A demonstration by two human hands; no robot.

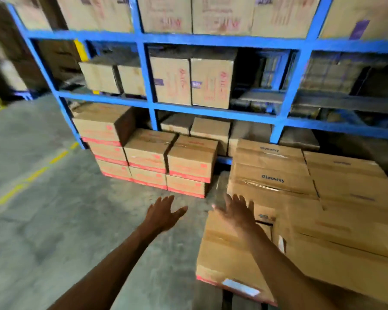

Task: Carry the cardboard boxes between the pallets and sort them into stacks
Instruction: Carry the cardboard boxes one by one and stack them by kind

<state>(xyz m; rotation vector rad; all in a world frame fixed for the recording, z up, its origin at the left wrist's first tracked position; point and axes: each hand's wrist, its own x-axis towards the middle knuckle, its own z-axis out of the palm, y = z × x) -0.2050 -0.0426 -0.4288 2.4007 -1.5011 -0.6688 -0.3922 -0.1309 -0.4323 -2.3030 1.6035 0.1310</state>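
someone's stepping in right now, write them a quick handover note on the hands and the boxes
Left hand: open, empty, above the floor.
Right hand: open, empty, reaching over the near box; contact unclear.
Boxes: red-striped stack stands by the blue rack; Gloowsy boxes lie packed on the right, with the near box at their front edge.
Done: some boxes stacked already.
Left: nothing in either grip; take a box and carry on sorting.

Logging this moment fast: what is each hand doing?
Left hand: open, fingers spread, holding nothing.
Right hand: open, holding nothing, over a cardboard box.
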